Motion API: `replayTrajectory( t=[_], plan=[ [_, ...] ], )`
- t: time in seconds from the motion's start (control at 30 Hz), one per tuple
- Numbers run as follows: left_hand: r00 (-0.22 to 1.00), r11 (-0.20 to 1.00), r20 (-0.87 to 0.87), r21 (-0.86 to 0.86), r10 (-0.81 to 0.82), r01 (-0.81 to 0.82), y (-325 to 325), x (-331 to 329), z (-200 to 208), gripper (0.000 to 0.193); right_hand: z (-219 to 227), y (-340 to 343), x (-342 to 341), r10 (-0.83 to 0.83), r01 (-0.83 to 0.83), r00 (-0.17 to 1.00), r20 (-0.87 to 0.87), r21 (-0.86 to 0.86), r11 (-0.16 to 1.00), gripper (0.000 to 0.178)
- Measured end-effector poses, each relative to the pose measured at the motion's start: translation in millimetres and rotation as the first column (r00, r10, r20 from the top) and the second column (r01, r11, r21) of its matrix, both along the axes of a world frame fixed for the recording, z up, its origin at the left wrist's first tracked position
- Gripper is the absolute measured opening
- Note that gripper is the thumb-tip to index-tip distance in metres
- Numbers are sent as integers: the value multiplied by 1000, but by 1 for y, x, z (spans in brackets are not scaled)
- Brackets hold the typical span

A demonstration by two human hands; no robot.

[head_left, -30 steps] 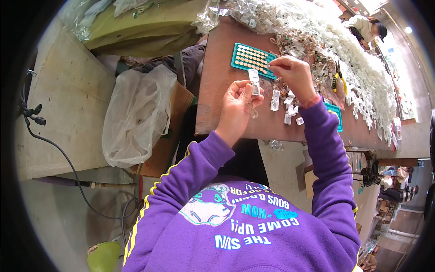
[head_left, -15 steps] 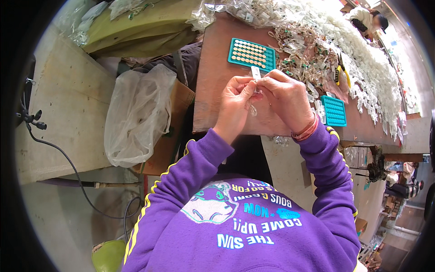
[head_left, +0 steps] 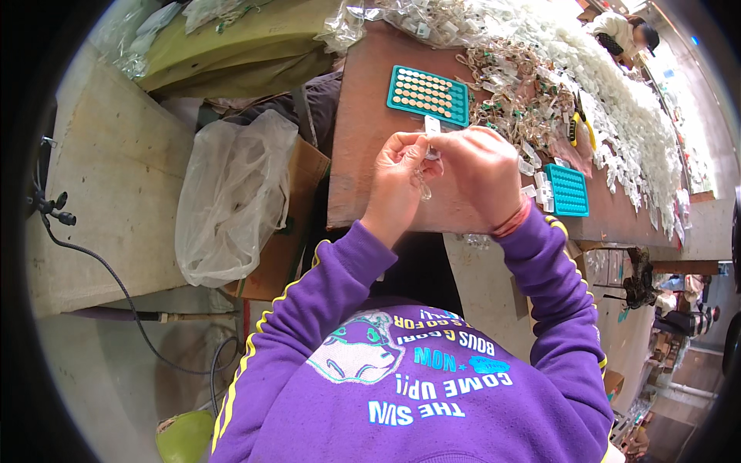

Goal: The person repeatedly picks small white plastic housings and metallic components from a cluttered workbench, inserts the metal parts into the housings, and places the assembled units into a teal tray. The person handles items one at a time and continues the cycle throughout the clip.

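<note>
In front of my chest, my left hand is closed, thumb and fingers pinching a small white rectangular plastic piece that sticks up past the fingertips. A thin clear strand dangles from it below my left thumb. My right hand is curled and slightly blurred, its fingertips together against the same piece; what lies between them is hidden. Just beyond the hands lies a teal tray with rows of round, coin-like pale discs; cells along its right side hold none.
Right of my right hand are another teal tray and several white pieces. Yellow-handled cutters lie by tangled thin strands and a large white heap. A clear bag hangs left; a person sits far right.
My right hand has turned over and inward, its fingers curling more, and its wrist has shifted slightly left. My left hand keeps its pinch, almost in place.
</note>
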State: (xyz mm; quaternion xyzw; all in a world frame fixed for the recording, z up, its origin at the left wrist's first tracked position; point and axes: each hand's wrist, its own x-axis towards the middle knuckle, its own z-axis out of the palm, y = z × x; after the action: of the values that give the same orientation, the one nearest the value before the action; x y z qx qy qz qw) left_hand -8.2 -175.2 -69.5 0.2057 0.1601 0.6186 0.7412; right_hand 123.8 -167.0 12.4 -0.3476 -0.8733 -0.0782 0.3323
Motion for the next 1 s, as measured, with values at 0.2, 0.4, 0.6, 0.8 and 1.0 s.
replayTrajectory(
  t=[0.2,0.4,0.6,0.8,1.0],
  plan=[
    [998,998,39,-2,55,-55,0,3,1,13,-13,42,17,-46,8,919,-390,-98,995,23],
    [999,999,2,4,41,-41,-1,-1,2,15,-37,140,48,-377,401,916,137,-306,863,18],
    [1000,1000,20,-18,19,-18,0,0,0,15,-59,148,53,-292,312,950,114,-275,909,14],
    [998,999,40,-18,40,-39,0,-1,0,15,-37,143,47,-302,300,952,48,-341,891,14],
    [999,999,5,-15,36,-36,-1,1,1,16,3,72,49,-278,-348,793,-541,-778,523,23]
  ],
)
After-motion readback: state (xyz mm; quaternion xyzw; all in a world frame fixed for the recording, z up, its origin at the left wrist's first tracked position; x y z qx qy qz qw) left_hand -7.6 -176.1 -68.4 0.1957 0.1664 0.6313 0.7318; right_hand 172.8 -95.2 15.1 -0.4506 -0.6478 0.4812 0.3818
